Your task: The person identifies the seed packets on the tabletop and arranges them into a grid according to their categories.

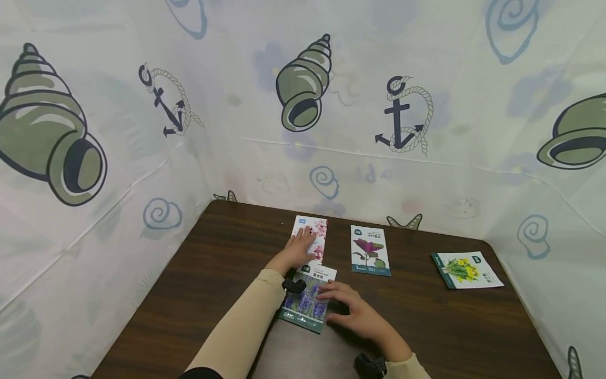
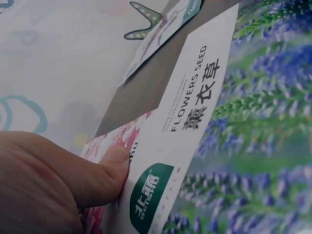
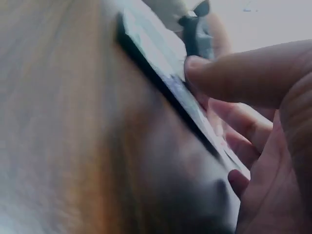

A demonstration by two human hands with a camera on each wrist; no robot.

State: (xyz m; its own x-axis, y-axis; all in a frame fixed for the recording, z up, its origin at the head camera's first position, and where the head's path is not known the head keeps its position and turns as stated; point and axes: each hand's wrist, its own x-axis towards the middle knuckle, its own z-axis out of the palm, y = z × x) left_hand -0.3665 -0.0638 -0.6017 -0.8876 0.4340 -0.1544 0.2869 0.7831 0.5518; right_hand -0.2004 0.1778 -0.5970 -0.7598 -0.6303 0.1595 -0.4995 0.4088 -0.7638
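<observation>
Head view: lavender packet (image 1: 305, 301) lies between the hands, long axis fore-and-aft, top leaning slightly right; right hand (image 1: 357, 313) has the nearer fingers.
Left hand (image 1: 297, 249) laid over the pink-flower packet (image 1: 322, 240) just beyond, fingers extended, no grip seen. Right fingers spread, loosely bent at the lavender packet's right edge; contact cannot be told. Legible on lavender packet: "FLOWERS SEED", "薰衣草"; foot brand looks like "Beishu".

Over the feed I make out a smooth wood-grain table (image 1: 203, 263) with a faint sheen, glossy paper-like seed packets (image 1: 307, 302) — and creased, matt, cloth-like wall sheeting (image 1: 227, 105).
</observation>
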